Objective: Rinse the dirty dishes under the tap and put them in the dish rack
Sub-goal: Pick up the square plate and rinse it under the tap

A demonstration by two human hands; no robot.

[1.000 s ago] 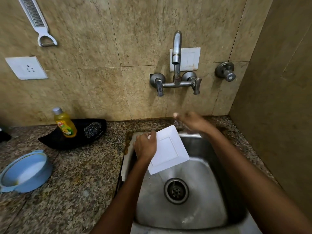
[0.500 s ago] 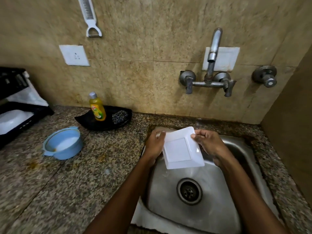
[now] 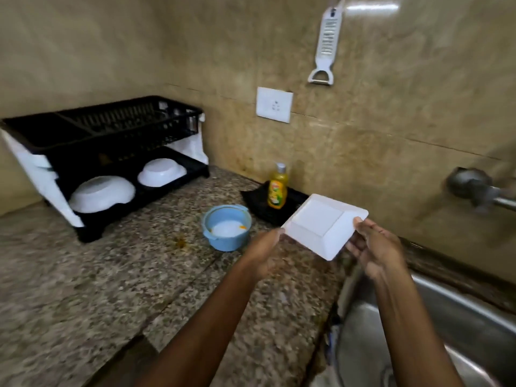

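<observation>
- Fingers (image 3: 360, 222) of right hand (image 3: 375, 247) and left hand (image 3: 265, 248) closed on square white dish (image 3: 325, 226), underside up.
- Step: carrying toward dish rack (image 3: 106, 152), far left.
- Next: needs free lower slot beside the two white bowls (image 3: 102, 194).

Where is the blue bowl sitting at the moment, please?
The blue bowl sits on the counter, between the dish rack on its left and the soap bottle behind it to the right.

Odds and ends along the tiled wall

A white peeler (image 3: 325, 43) hung high on the wall, with a white socket (image 3: 274, 104) lower to its left. On the speckled surface (image 3: 97, 289), a yellow soap bottle (image 3: 277, 187) stood upright on a black tray (image 3: 252, 197), and an orange stain (image 3: 180, 242) lay nearby.
</observation>
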